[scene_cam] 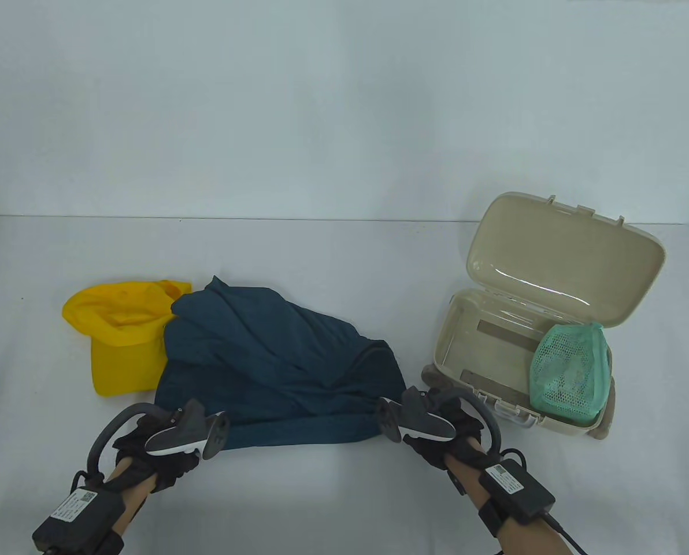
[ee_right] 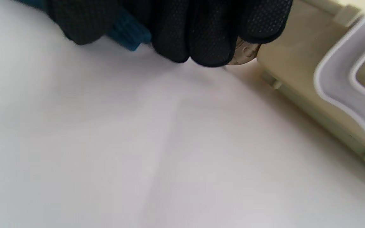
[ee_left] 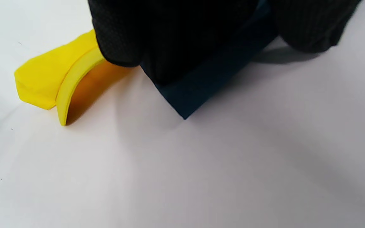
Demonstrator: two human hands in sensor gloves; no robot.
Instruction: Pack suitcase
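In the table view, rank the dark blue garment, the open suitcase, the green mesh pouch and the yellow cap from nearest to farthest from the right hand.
1. Dark blue garment: its near right corner is held by the right hand.
2. Open suitcase: just right of the hand.
3. Green mesh pouch: inside the suitcase, at its right end.
4. Yellow cap: far left, partly under the garment.

The table view looks down from up high. Each wrist view sits very close behind its fingers (ee_left: 176,38), sharing the blue cloth (scene_cam: 286,364).
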